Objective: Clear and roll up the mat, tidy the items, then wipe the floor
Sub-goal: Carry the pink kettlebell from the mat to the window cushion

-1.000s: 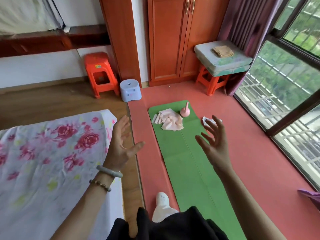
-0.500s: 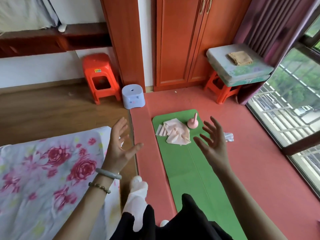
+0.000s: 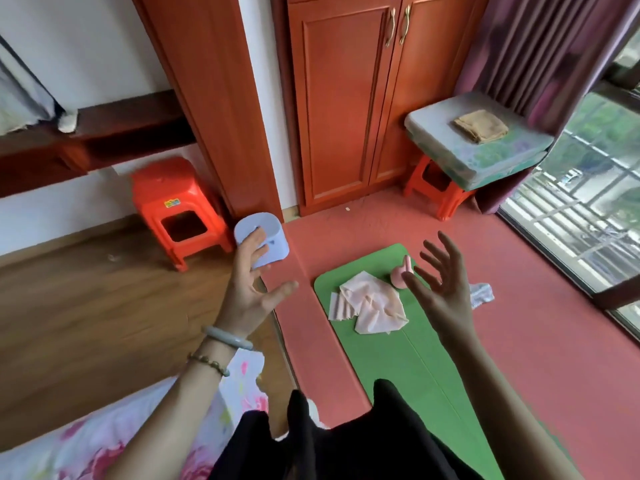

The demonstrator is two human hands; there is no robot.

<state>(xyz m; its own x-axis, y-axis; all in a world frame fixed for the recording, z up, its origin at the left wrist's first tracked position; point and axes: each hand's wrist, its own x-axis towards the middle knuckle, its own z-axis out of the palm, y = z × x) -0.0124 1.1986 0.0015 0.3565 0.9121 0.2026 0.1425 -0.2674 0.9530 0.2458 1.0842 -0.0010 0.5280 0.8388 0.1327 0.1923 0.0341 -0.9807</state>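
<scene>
I see both hands raised in the air, holding nothing. The left hand has its fingers straight and apart, its fingertips overlapping the small lavender plastic stool from my view. The right hand has its fingers spread and slightly bent, over the far end of the long green foam mat, which lies flat and unrolled on the red floor covering. On that end sit a crumpled pale pink cloth and, just beside it, a small pink bulb-shaped object, partly hidden by the right fingers. A crumpled white wrapper lies just off the mat's right edge.
</scene>
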